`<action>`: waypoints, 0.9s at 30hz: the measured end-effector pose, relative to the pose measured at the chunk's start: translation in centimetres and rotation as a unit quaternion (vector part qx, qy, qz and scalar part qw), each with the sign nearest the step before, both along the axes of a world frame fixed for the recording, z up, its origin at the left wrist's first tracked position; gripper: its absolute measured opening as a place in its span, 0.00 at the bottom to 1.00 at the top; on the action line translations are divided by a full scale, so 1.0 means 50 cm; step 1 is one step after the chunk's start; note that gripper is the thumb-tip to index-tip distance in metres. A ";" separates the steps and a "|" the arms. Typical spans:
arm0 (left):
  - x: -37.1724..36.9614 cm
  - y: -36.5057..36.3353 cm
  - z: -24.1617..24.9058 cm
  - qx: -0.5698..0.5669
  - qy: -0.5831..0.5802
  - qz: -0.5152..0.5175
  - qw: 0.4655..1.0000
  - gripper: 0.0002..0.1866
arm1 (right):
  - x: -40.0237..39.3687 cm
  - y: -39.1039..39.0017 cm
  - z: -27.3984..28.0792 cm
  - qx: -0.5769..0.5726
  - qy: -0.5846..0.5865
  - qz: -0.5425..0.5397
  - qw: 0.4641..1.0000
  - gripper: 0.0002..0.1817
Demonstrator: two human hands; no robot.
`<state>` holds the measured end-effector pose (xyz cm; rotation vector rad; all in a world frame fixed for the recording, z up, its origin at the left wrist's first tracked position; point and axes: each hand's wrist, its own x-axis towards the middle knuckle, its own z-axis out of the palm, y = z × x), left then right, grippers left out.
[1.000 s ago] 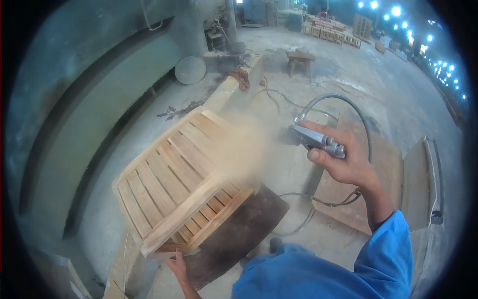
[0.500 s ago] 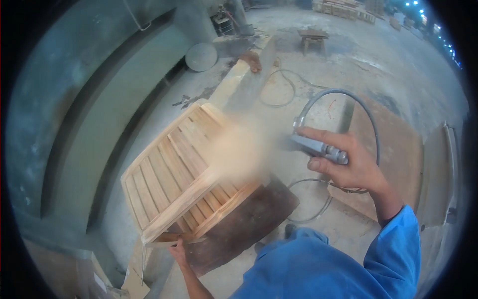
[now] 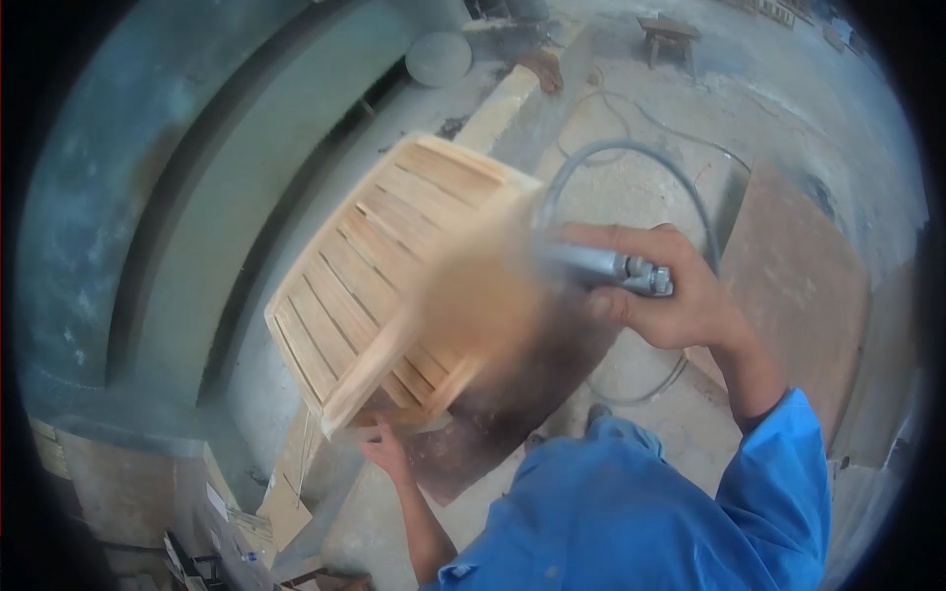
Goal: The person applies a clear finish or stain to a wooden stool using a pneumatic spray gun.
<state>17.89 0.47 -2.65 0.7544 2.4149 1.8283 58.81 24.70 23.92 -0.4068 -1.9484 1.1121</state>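
My right hand point(image 3: 655, 286) is closed around a metal spray gun point(image 3: 601, 261), pointed left at a slatted wooden frame point(image 3: 345, 281). A grey hose point(image 3: 670, 158) loops up from the gun. My left hand point(image 3: 387, 451) grips the near lower corner of the frame, its fingers partly hidden under the wood. The frame is pale, looks like chair furniture, and stands tilted over a dark brown board point(image 3: 493, 433). A blurred, mist-like patch hides the frame's right part and the gun's tip.
A long beam-like ledge point(image 3: 503, 108) runs behind the frame. A greenish wall with a recess point(image 3: 236, 197) is at left, a round disc point(image 3: 439, 59) beside it. A brown board point(image 3: 788, 266) lies at right. A small stool point(image 3: 670, 39) stands far back.
The camera view has shifted, so the surroundings sit differently. My right hand with the spray gun has moved left, closer to the frame. My left hand still holds the frame's corner.
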 end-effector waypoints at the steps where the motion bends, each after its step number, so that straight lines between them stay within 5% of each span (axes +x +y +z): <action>1: 0.015 0.007 0.028 0.034 -0.023 -0.001 0.999 0.22 | -0.003 -0.007 -0.012 -0.012 0.001 0.007 1.000 0.31; 7: 0.004 0.025 0.067 0.040 0.071 -0.034 0.996 0.20 | -0.004 -0.065 -0.148 -0.079 -0.049 -0.029 0.995 0.29; 11: -0.025 0.077 0.133 -0.055 0.115 -0.001 0.992 0.18 | 0.063 -0.107 -0.275 -0.142 -0.068 -0.086 0.984 0.29; 24: -0.244 0.131 0.192 -0.134 -0.090 0.007 0.987 0.38 | 0.104 -0.304 -0.592 -0.276 0.013 -0.210 0.938 0.25; 27: -0.244 0.139 0.207 -0.136 -0.086 0.005 0.987 0.39 | 0.081 -0.289 -0.621 -0.168 0.069 -0.281 0.942 0.25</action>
